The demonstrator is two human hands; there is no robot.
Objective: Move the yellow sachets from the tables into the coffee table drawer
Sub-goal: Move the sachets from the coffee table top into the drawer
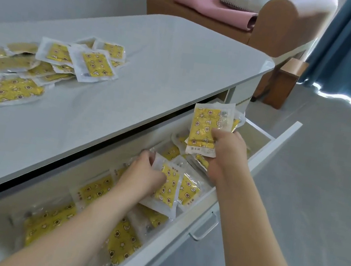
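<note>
Plainly light, floppy and slick, the sachets suit an edge pinch. Right hand (224, 154) fingers clamp one sachet (207, 128) at two o'clock over the drawer (265, 156); left hand (142, 176) grips another (166, 189) inside. A pile (49, 67) waits at ten o'clock on the worktop (158, 61).

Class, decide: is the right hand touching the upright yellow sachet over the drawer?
Touching. The head view shows the right hand with its thumb pressed across the face of the upright sachet, gripping it.
</note>
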